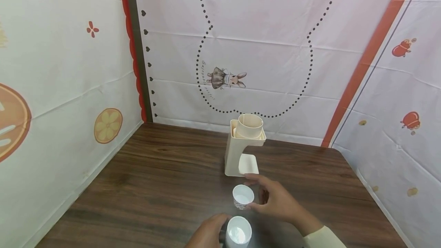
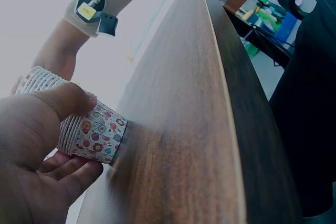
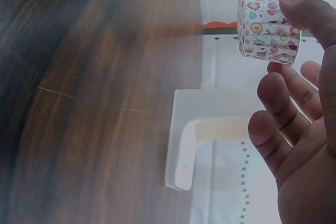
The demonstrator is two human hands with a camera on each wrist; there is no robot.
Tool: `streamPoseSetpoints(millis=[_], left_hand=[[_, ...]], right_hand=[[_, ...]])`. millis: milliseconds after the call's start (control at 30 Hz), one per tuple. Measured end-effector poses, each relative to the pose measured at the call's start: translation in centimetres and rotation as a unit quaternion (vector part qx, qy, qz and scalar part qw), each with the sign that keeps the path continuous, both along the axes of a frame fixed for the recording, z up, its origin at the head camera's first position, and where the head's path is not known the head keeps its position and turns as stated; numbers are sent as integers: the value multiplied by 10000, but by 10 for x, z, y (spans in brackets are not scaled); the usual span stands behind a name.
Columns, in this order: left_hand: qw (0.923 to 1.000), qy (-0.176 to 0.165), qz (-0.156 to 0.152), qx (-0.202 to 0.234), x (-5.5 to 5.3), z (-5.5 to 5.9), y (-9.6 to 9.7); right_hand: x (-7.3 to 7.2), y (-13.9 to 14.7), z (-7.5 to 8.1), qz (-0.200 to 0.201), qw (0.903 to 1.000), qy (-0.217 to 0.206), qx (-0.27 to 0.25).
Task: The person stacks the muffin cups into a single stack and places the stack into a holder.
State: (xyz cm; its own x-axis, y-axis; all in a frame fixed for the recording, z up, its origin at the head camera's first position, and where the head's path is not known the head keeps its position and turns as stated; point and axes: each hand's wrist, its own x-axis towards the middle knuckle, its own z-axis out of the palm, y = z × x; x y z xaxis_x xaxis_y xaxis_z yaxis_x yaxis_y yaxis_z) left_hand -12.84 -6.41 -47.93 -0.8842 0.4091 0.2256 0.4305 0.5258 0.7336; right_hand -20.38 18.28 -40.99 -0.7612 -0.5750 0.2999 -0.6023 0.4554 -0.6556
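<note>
My left hand (image 1: pixel 208 233) grips a nested stack of white paper cups (image 2: pixel 100 136) printed with colourful flowers, thumb on one side and fingers on the other. From the head view the stack's open top faces up near the bottom edge, and its lower part is out of frame. A single small paper cup (image 1: pixel 242 195) of the same floral print is held by my right hand (image 1: pixel 280 203), just beyond the stack. The right wrist view shows the thumb against that cup (image 3: pixel 268 27), with the other fingers partly spread below it.
Behind the hands a cream stand-shaped holder (image 1: pixel 233 158) with a round tube (image 1: pixel 249 126) on top rises from the dark wooden table (image 1: pixel 165 179). Printed white cloth (image 1: pixel 262 49) hangs round the back and sides. A watch (image 2: pixel 90 6) sits on the right wrist.
</note>
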Motion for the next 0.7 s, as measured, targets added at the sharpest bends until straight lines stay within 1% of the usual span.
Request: streamPoseSetpoints(millis=[100, 200, 233, 267, 333, 433, 500, 567, 633, 700], left_hand=[[9997, -222, 15, 124, 0, 1, 0], [9980, -527, -7, 342, 0, 2, -1], [9978, -532, -17, 385, 0, 2, -1], [9980, -489, -22, 408, 1, 1, -1], [9987, -298, -48, 417, 1, 1, -2], [9993, 105, -60, 368, 2, -1, -2], [9989, 89, -82, 445, 2, -1, -2], [9982, -112, -112, 578, 2, 0, -2], [9960, -471, -146, 745, 2, 1, -1], [9937, -741, -158, 822, 1, 2, -1]], right_hand=[[4, 2, 6, 59, 10000, 21, -19], [8, 3, 12, 189, 9998, 92, -64], [10, 3, 13, 222, 9996, 131, -64], [12, 3, 15, 247, 9996, 151, -73], [15, 3, 18, 272, 9994, 192, -55], [21, 2, 22, 266, 9994, 240, -6], [24, 2, 25, 297, 9992, 268, 4], [28, 2, 26, 340, 9990, 303, 0], [31, 2, 27, 387, 9987, 320, 5], [35, 2, 27, 401, 9987, 311, 31]])
